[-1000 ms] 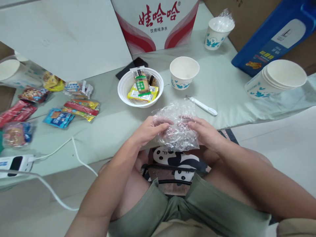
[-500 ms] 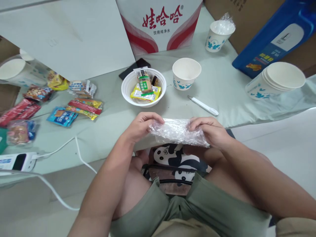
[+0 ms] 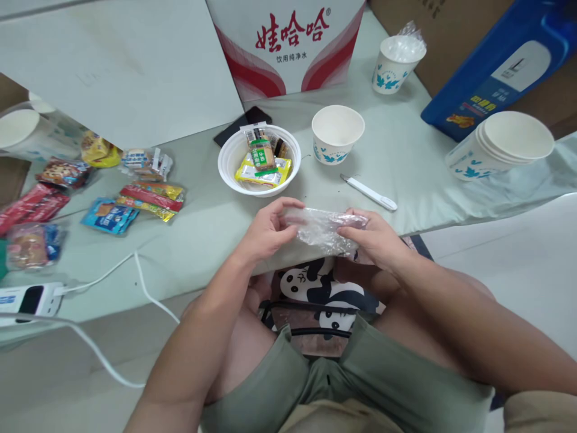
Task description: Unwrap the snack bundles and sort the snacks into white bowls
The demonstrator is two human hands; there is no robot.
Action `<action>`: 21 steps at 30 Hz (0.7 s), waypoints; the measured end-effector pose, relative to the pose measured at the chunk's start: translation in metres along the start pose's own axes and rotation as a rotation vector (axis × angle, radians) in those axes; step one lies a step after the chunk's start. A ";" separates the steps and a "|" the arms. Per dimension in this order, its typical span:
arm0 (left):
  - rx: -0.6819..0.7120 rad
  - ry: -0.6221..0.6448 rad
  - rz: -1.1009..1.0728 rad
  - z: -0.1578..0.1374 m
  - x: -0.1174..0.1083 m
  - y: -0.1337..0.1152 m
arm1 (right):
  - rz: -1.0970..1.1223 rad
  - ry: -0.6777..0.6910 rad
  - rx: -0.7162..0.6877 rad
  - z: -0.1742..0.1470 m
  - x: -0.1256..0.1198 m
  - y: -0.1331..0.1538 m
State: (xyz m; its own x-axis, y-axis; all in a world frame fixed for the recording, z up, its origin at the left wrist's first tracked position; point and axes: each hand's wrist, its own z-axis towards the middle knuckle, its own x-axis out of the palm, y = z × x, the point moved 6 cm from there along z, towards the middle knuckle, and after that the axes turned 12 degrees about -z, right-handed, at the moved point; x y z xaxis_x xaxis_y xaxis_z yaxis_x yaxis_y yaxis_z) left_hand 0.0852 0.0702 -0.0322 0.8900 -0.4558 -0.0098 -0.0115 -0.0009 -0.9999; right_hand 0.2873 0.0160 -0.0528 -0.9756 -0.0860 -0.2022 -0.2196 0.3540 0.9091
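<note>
A crumpled sheet of clear plastic film [image 3: 322, 231] stretches between my two hands above the table's front edge. My left hand [image 3: 270, 231] has the film's left end between thumb and curled fingers. At the other end, my right hand [image 3: 374, 237] pinches it with the thumb on top. Just beyond the hands stands a white bowl [image 3: 228, 171] with several wrapped snacks [image 3: 261, 159] in it. To its right are an upright paper cup [image 3: 336, 147] with blue leaf prints and a white utility knife [image 3: 369, 192] lying flat.
Several packaged snacks [image 3: 151, 198] lie at the left, near a power strip [image 3: 33, 300] and white cable [image 3: 148, 282]. Stacked paper cups [image 3: 491, 156], a blue bottle [image 3: 473, 90] and a cup with crinkled plastic [image 3: 391, 75] stand right. Boxes [image 3: 291, 66] line the back; a dark phone [image 3: 234, 129] lies there.
The film is bunched narrower and has shifted slightly up, its right end now drawn in. My hands are closer together, and the left thumb has moved lower, apart from the index finger.
</note>
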 end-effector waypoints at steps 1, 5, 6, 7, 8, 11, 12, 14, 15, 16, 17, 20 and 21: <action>0.148 -0.100 0.122 -0.003 -0.003 -0.008 | -0.020 -0.032 -0.017 0.000 -0.002 0.002; 0.761 -0.384 0.595 -0.034 0.017 -0.037 | -0.141 -0.173 -0.099 -0.007 -0.007 0.017; 0.798 -0.346 0.616 -0.037 0.026 -0.038 | -0.146 -0.159 -0.123 -0.009 -0.005 0.022; 0.773 -0.317 0.607 -0.037 0.033 -0.036 | -0.138 -0.126 -0.151 -0.012 -0.002 0.027; 0.705 -0.293 0.564 -0.035 0.037 -0.032 | -0.121 -0.074 -0.183 -0.014 0.002 0.031; 0.362 -0.178 0.234 -0.020 0.042 -0.012 | -0.084 0.086 -0.248 -0.020 0.014 0.036; 0.248 -0.127 0.096 -0.015 0.043 -0.004 | -0.086 0.111 -0.269 -0.021 0.016 0.036; 0.087 -0.062 -0.110 -0.009 0.044 0.006 | -0.129 0.087 -0.330 -0.019 0.018 0.033; 0.042 -0.065 -0.161 -0.007 0.042 0.008 | -0.155 0.020 -0.372 -0.016 0.016 0.033; 0.015 -0.083 -0.183 -0.005 0.039 0.009 | -0.174 -0.064 -0.411 -0.012 0.013 0.032; 0.001 -0.103 -0.190 -0.003 0.035 0.009 | -0.178 -0.148 -0.436 -0.007 0.011 0.032; -0.002 -0.120 -0.178 0.001 0.026 0.008 | -0.138 -0.150 -0.399 0.014 0.016 0.031; 0.022 -0.120 -0.146 0.002 0.024 0.007 | -0.138 -0.085 -0.369 0.021 0.021 0.031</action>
State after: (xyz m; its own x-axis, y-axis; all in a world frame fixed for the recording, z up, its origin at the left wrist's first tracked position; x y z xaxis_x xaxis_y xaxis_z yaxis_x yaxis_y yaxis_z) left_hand 0.1069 0.0609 -0.0399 0.9295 -0.3429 0.1361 0.1307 -0.0389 -0.9907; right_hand 0.2598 0.0450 -0.0361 -0.9376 -0.0268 -0.3468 -0.3465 -0.0152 0.9379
